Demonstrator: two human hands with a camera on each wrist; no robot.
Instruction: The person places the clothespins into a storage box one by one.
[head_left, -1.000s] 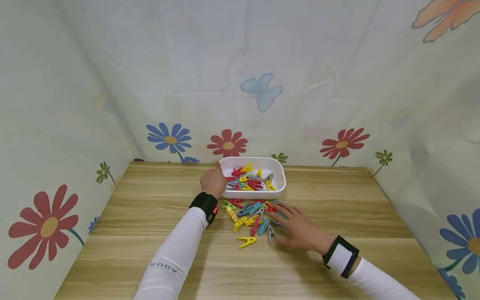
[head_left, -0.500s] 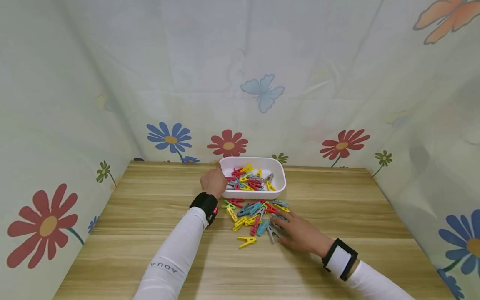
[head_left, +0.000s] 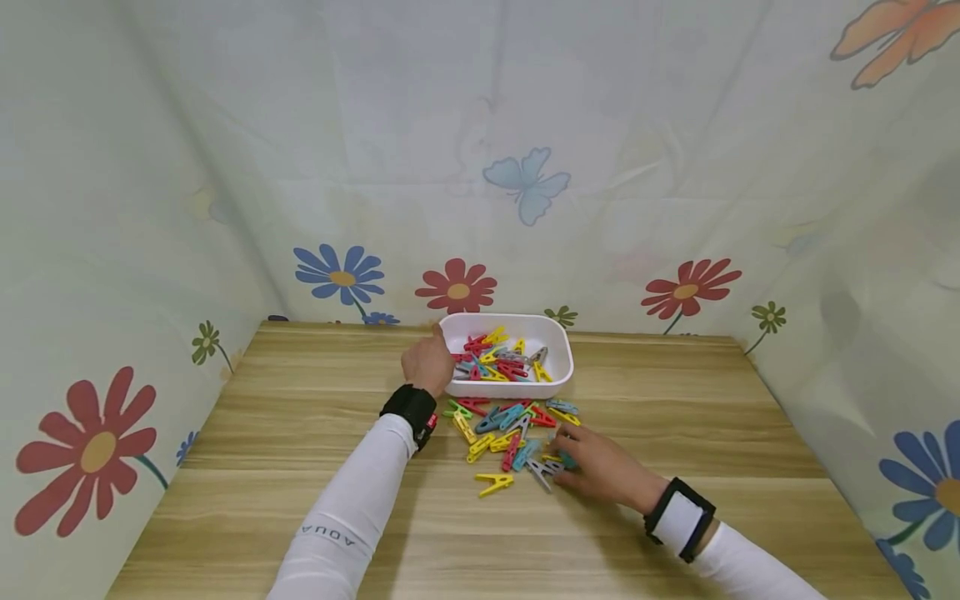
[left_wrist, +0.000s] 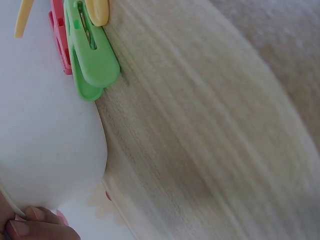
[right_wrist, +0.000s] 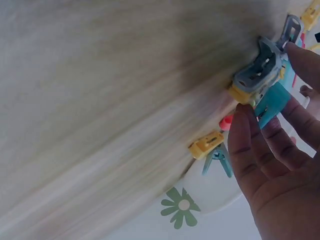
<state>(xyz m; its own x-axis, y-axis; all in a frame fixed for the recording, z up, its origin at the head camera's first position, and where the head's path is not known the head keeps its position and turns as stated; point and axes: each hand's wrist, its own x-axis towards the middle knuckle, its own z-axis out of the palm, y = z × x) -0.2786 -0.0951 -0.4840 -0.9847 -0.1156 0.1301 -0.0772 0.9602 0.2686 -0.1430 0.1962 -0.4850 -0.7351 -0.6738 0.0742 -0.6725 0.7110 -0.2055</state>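
At the back of the table stands a white plastic tray (head_left: 558,377) with several coloured clothespins (head_left: 510,367) inside. My left hand (head_left: 429,362) grips its left end, and in the left wrist view its fingers (left_wrist: 42,230) curl at the rim. In front of the tray lies a loose pile of red, yellow, teal, green and grey clothespins (head_left: 498,442). At the pile's right side, my right hand (head_left: 603,471) has its fingers curled round a teal clothespin (right_wrist: 272,104). Its thumb lies beside a grey clothespin (right_wrist: 257,70) in the right wrist view.
A single yellow clothespin (head_left: 493,483) lies nearest the front, apart from the pile. Wood-grain tabletop (head_left: 300,467) extends on both sides and in front. A flower-printed curtain (head_left: 375,167) encloses the back and sides, right behind the tray.
My right hand has drawn back slightly from the pile and its fingers have curled in round a teal clothespin. Grey clothespins by it shifted a little. The left hand and tray stay put.
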